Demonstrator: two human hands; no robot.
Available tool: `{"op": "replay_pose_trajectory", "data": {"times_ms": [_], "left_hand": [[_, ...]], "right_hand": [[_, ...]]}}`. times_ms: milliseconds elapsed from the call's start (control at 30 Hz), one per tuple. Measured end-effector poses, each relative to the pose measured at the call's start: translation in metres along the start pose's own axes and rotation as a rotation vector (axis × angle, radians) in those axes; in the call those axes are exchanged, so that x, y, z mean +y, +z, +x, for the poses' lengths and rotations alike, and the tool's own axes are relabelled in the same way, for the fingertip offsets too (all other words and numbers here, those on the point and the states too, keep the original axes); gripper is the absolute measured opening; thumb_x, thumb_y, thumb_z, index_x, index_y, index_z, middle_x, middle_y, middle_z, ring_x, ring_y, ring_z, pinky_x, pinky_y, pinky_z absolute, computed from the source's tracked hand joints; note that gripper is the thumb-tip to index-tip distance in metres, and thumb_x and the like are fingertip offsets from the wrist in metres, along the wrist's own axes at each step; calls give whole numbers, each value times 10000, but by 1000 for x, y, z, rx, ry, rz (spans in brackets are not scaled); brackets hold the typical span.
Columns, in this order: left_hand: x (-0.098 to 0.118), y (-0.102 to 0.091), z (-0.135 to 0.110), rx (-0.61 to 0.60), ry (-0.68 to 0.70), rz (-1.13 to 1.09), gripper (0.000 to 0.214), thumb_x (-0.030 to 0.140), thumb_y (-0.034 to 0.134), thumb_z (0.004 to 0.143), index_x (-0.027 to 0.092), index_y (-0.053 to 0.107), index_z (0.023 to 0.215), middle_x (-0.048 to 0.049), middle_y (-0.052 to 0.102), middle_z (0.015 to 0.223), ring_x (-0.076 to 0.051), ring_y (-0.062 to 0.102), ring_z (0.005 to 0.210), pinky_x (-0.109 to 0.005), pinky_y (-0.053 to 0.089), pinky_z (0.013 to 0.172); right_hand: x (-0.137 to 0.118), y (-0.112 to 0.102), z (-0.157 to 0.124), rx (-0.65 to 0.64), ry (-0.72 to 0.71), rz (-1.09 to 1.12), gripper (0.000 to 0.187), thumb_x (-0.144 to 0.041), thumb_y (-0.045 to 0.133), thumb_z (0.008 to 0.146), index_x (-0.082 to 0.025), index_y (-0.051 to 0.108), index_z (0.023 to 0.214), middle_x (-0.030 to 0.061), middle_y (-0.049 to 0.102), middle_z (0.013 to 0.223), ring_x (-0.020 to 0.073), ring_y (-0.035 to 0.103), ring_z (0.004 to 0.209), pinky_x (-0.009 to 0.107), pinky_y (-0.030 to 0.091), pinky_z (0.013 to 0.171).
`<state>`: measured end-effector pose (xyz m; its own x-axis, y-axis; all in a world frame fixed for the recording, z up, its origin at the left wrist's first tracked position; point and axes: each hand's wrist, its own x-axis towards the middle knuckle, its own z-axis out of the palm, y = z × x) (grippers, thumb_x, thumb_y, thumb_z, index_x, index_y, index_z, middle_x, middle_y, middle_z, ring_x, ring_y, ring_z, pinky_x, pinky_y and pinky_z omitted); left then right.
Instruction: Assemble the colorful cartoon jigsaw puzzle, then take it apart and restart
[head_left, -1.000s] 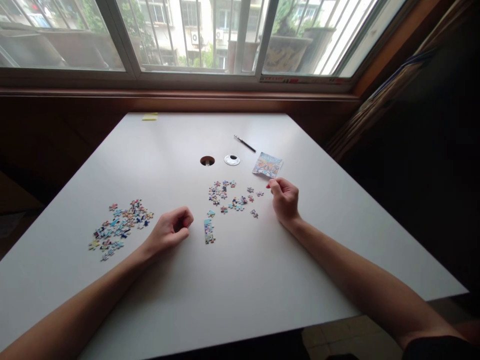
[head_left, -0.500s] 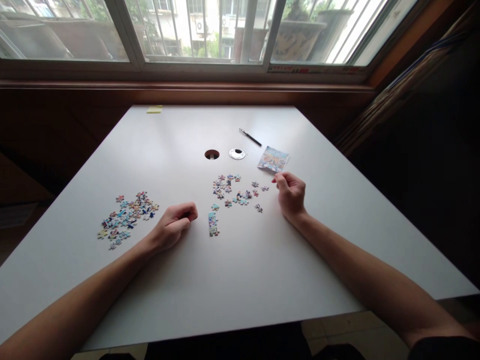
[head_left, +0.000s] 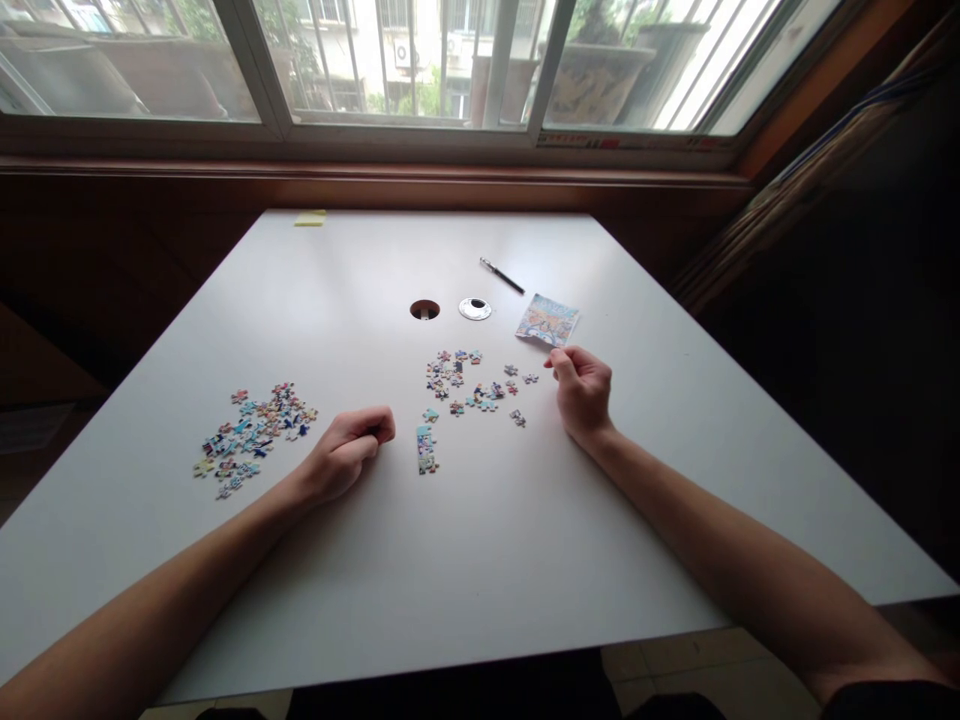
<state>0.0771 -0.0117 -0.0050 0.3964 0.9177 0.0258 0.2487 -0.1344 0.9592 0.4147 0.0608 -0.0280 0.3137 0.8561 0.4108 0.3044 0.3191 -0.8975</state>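
Observation:
My left hand [head_left: 352, 447] rests on the table as a loose fist, with no object showing in it. On its left lies a heap of loose jigsaw pieces [head_left: 255, 430]; on its right is a short joined strip of puzzle pieces [head_left: 426, 450]. My right hand [head_left: 583, 390] is also curled closed, knuckles up, and nothing shows in its fingers. Just beyond it lies a small picture sheet [head_left: 549, 318]; whether the fingers touch its lower edge I cannot tell. Between the hands are more loose jigsaw pieces [head_left: 446, 375], some scattered close to my right hand.
A black pen [head_left: 501, 275] lies beyond the sheet. The white table [head_left: 465, 580] has a round hole [head_left: 424, 310] with a silvery disc [head_left: 474, 309] beside it. A yellow sticky note [head_left: 310, 218] is at the far edge, below the window.
Both hands and the puzzle pieces stay where they were. Only a very slight shift of the camera view shows.

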Motion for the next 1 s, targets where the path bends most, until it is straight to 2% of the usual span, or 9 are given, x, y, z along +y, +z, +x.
{"op": "replay_pose_trajectory", "data": {"times_ms": [1000], "left_hand": [[-1, 0, 0, -11, 32, -2, 54, 175, 423, 615, 201, 381, 636, 7, 367, 627, -158, 331, 642, -324, 249, 615]], "right_hand": [[2, 0, 0, -4, -6, -26, 299, -386, 609, 856, -193, 612, 627, -58, 388, 515, 113, 338, 520, 275, 295, 547]]}}
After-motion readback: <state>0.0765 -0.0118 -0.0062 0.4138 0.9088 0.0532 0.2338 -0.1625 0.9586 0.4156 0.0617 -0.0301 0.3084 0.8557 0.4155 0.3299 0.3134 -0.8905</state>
